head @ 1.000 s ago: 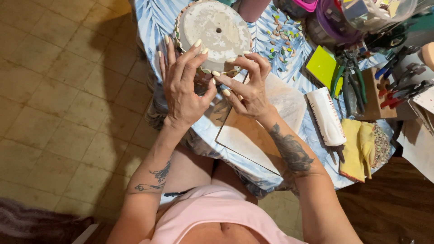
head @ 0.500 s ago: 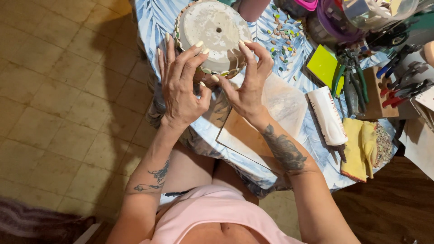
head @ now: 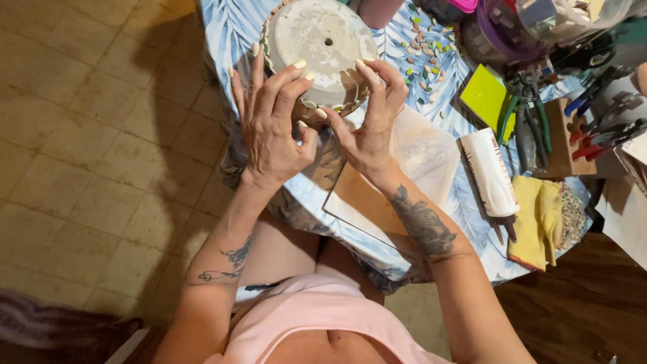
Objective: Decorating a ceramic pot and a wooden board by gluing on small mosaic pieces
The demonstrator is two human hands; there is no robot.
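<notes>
The pot (head: 323, 47) lies upside down on the table (head: 226, 30), its pale base with the drain hole facing me. It looks like heavy, stiff clay, and it would crack if dropped. The small tiles (head: 337, 108) stuck along its side could pop off, so I judge the safe hold is on the bare base and rim, not on them. My left hand (head: 269, 128) is spread wide, fingertips resting against the pot's near side. My right hand (head: 367, 121) curls narrow, fingers on the base edge and thumb pressing by the tiles. Compared with half a second ago, my right fingers have curled lower down the rim, while the pot has hardly moved.
</notes>
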